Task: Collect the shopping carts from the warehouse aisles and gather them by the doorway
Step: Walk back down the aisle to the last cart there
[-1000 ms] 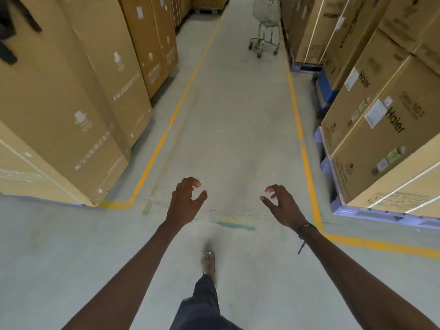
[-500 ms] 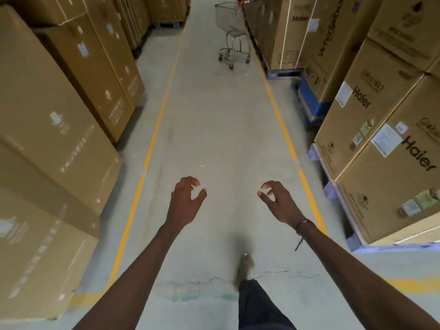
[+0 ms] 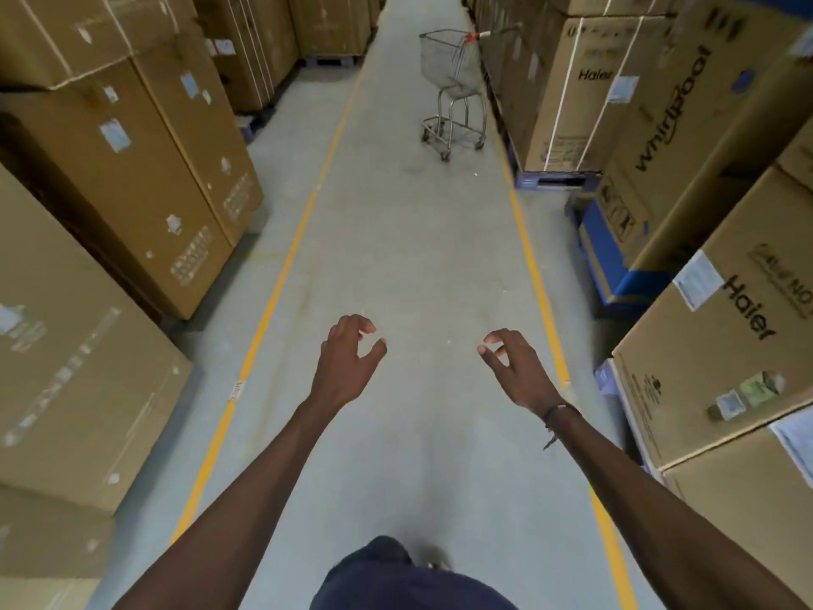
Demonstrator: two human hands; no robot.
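Far left: tall brown cardboard boxes [image 3: 132, 178] stacked in a row along the aisle, pale labels stuck on their faces. Just inside them, a yellow floor line [image 3: 281, 279] running down the grey concrete floor [image 3: 409, 257].

Left of centre, low in the view: left hand [image 3: 347, 367] held out over the floor, palm down, fingers [image 3: 352, 328] loosely curled with thumb apart, holding nothing, touching nothing.

Bottom centre: dark trouser leg [image 3: 396, 578] with a bit of a foot showing beside it.

Centre, far up the aisle: shopping cart [image 3: 453, 85], upright on its wheels, wire basket with an orange-red bit at the handle, standing well apart from both hands and close to the right-hand row of boxes, inside the aisle lane.

Right of centre: right hand [image 3: 514, 367] likewise stretched forward, fingers bent in a relaxed claw, gripping nothing; dark cord bracelet [image 3: 558, 416] round the wrist.

Further right: second yellow line [image 3: 532, 266] along the floor. Beyond it, blue pallets [image 3: 616, 275] under more cartons; one box marked Haier [image 3: 589, 81] just beside the cart, one marked Whirlpool [image 3: 673, 112], another Haier box [image 3: 726, 345] nearest at the right edge.
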